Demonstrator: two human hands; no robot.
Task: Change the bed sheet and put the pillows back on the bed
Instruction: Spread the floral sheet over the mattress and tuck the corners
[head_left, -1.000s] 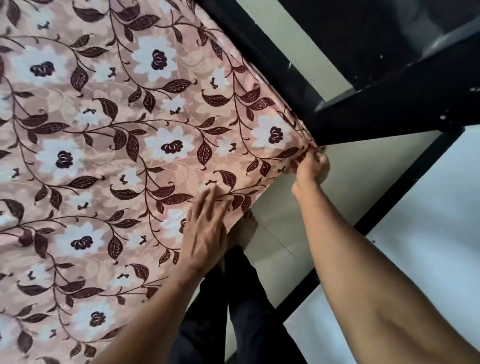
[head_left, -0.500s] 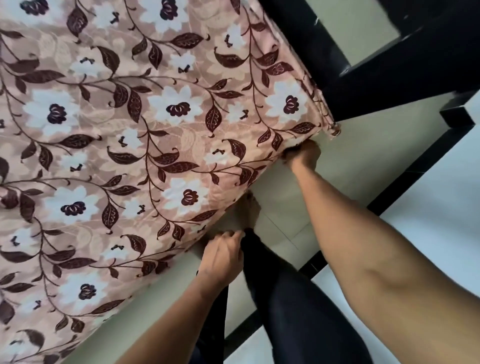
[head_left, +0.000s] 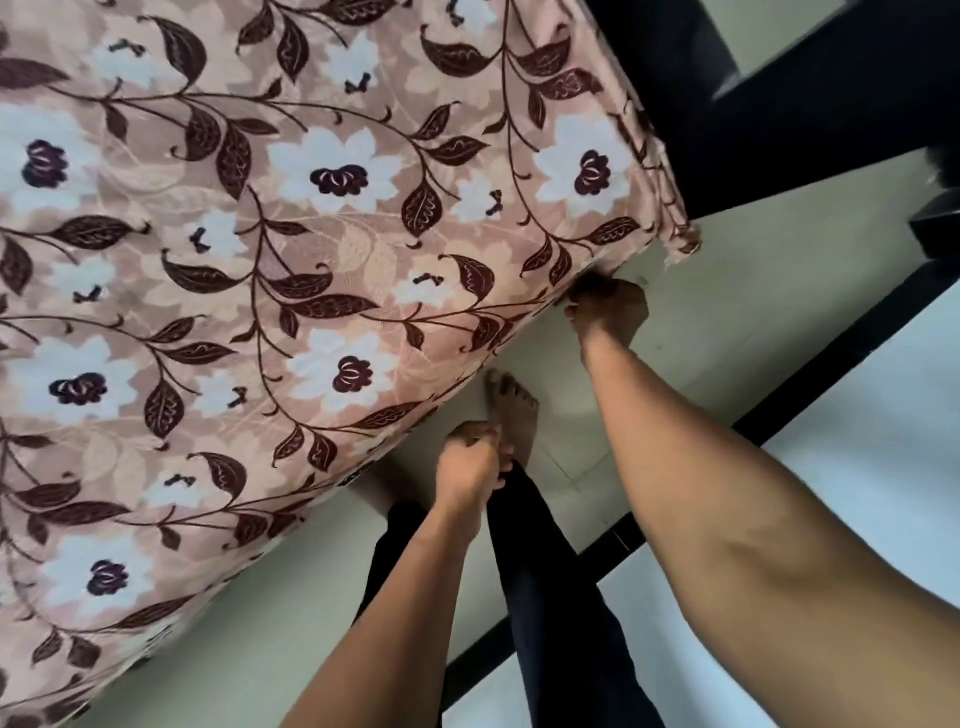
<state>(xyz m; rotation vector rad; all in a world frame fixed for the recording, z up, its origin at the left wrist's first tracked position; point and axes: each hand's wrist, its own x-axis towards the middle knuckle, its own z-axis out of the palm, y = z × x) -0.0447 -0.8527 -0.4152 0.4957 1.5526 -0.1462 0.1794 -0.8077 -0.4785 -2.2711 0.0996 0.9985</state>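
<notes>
A pink bed sheet (head_left: 322, 270) with white flowers and dark brown leaves covers the mattress and fills the left and upper view. Its corner (head_left: 680, 244) hangs gathered at the upper right. My right hand (head_left: 608, 306) is just below that corner, at the sheet's lower edge, with its fingers curled into the hem. My left hand (head_left: 470, 462) is lower, beside the same edge, with curled fingers in front of my leg. Whether it holds any cloth is hidden. No pillow is in view.
A black bed frame (head_left: 779, 104) runs across the upper right behind the corner. The floor is pale tile (head_left: 753, 312) with a black strip (head_left: 831, 364) and white tile beyond. My legs in dark trousers (head_left: 550, 597) and a bare foot (head_left: 511, 410) stand next to the bed.
My left hand slid off the top of the sheet and down past its edge, curling. My right hand moved from pinching the corner to under the hem. The view tilted downward.
</notes>
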